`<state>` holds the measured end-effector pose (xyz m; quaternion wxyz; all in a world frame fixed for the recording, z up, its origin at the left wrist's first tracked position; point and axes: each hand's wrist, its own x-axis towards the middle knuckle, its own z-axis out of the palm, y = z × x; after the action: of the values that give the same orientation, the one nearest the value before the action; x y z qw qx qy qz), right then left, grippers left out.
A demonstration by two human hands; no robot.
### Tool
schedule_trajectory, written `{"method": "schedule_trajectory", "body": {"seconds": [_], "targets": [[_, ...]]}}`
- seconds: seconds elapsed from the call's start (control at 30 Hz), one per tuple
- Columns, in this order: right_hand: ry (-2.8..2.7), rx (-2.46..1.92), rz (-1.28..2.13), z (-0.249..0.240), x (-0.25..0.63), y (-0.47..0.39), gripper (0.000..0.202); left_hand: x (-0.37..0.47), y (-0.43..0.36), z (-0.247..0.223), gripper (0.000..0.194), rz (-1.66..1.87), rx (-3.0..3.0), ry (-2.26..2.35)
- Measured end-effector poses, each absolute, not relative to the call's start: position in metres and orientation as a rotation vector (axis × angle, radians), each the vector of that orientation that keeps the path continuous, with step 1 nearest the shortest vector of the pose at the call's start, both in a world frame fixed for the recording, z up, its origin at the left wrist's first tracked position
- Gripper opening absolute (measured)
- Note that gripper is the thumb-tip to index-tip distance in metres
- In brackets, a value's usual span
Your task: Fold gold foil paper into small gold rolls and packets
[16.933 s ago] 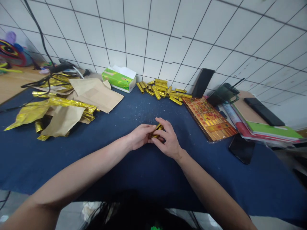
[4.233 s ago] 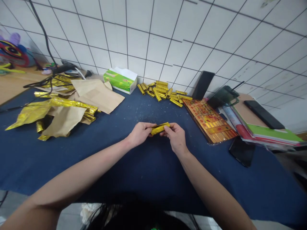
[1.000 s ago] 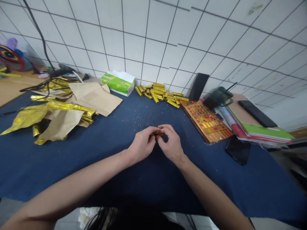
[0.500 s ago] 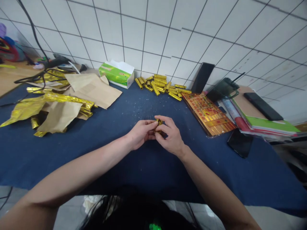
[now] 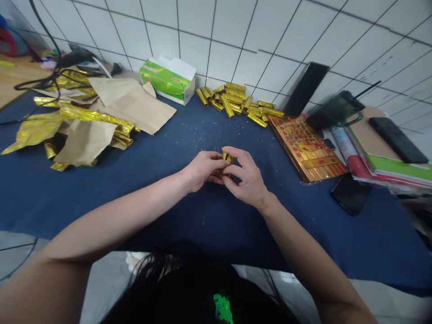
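Note:
Between the fingertips of both hands is a short gold foil tube, partly hidden by the fingers. My left hand pinches it from the left, and my right hand curls around it from the right. Both are closed on the tube above the dark blue cloth. Beyond them, against the tiled wall, lies a loose pile of similar gold tubes.
On the left are gold foil sheets and brown paper pieces, with a black cable behind. A green tissue pack stands by the wall. On the right are a red-gold packet, a black box, a dark cup and a phone.
The view has shifted, so the table things sit higher and those on the right lie farther right. Both hands still hold the gold tube, of which more shows above the fingers.

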<state>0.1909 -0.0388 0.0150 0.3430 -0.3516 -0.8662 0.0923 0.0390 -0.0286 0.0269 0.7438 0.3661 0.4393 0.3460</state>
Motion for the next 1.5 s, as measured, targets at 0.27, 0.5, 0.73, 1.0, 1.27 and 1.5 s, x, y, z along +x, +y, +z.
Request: {"method": "schedule_trajectory", "body": {"seconds": [0.27, 0.5, 0.73, 1.0, 1.27, 1.5], "targets": [[-2.234, -0.961, 0.292, 0.014, 0.193, -0.037, 0.011, 0.036, -0.024, 0.030, 0.015, 0.703, 0.850, 0.972], [-2.047, -0.914, 0.589, 0.009, 0.192, -0.039, 0.019, 0.036, -0.022, 0.025, 0.015, 0.761, 0.840, 1.009], [-1.738, -1.065, 0.735, -0.008, 0.192, -0.029, 0.033, 0.040, -0.025, 0.029, 0.017, 0.783, 0.893, 1.036], [-1.602, -1.154, 0.932, -0.010, 0.194, -0.023, 0.055, 0.043, -0.029, 0.018, 0.025, 0.800, 1.212, 1.014], [-1.516, -1.162, 0.971, -0.003, 0.193, -0.025, 0.046, 0.043, -0.033, 0.019, 0.020, 0.786, 1.435, 0.939], [-1.451, -1.220, 0.998, 0.001, 0.193, -0.025, 0.039, 0.045, -0.033, 0.022, 0.032, 0.733, 1.326, 0.826]]}}
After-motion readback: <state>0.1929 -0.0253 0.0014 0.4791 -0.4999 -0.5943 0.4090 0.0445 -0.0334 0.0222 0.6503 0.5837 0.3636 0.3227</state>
